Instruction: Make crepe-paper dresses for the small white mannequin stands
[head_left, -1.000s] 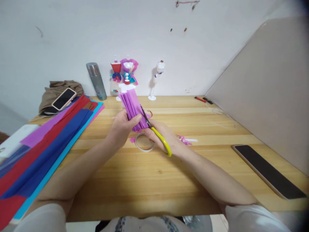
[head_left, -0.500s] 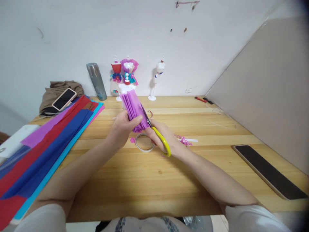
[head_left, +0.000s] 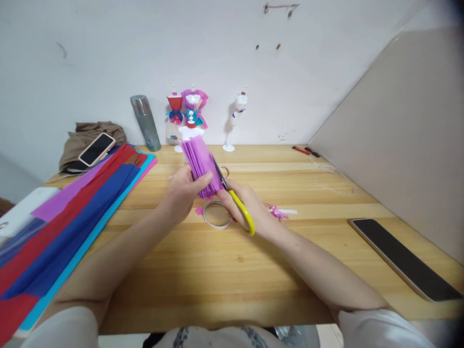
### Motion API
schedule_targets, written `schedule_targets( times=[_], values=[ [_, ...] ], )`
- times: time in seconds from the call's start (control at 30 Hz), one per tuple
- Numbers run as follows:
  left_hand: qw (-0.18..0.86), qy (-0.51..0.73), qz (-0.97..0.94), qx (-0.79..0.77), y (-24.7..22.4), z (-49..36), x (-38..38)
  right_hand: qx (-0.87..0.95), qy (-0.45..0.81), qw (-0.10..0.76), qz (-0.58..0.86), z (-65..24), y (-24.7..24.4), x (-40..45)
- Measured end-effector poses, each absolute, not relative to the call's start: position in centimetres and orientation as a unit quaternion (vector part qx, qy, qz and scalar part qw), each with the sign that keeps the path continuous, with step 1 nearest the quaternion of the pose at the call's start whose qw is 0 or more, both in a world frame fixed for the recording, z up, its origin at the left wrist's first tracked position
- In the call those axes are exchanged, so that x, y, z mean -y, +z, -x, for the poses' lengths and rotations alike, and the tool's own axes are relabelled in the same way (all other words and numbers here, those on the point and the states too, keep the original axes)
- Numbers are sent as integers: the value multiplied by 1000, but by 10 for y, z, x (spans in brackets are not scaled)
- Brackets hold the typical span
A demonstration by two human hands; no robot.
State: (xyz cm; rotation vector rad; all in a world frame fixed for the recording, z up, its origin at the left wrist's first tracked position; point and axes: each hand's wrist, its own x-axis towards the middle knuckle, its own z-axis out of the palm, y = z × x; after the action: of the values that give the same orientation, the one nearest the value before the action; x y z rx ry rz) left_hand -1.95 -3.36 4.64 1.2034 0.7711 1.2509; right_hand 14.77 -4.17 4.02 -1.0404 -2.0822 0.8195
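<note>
My left hand (head_left: 183,191) grips a bundle of pleated purple paper (head_left: 200,162), its thumb pressed across the folds. Yellow-handled scissors (head_left: 242,209) are in my right hand (head_left: 244,198), with the blades lying along the right side of the pleats. Behind the paper stands a small white dress form (head_left: 191,131), its lower part hidden. A roll of tape (head_left: 216,226) lies on the table just below the hands, partly covered by the right one.
Coloured paper sheets (head_left: 72,232) cover the left side, near a phone (head_left: 97,149) on brown cloth and a bottle (head_left: 145,123). Decorated forms (head_left: 175,104) and a bare-stemmed one (head_left: 240,102) stand at the wall. A tablet (head_left: 404,256) lies right; pink scraps (head_left: 277,211) lie mid-table.
The scissors and my right hand have shifted very slightly up and left along the paper. My left hand keeps its hold almost unmoved.
</note>
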Motion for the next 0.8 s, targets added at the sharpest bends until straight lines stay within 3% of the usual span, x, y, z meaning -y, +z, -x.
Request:
schedule_targets(
  times=[0.3,0.8],
  values=[
    [567,515,-553,-328,43,24,30,806,344,334,347,-157,38,37],
    [559,487,-540,-398,45,21,35,803,317,330,382,-156,44,38]
  ],
)
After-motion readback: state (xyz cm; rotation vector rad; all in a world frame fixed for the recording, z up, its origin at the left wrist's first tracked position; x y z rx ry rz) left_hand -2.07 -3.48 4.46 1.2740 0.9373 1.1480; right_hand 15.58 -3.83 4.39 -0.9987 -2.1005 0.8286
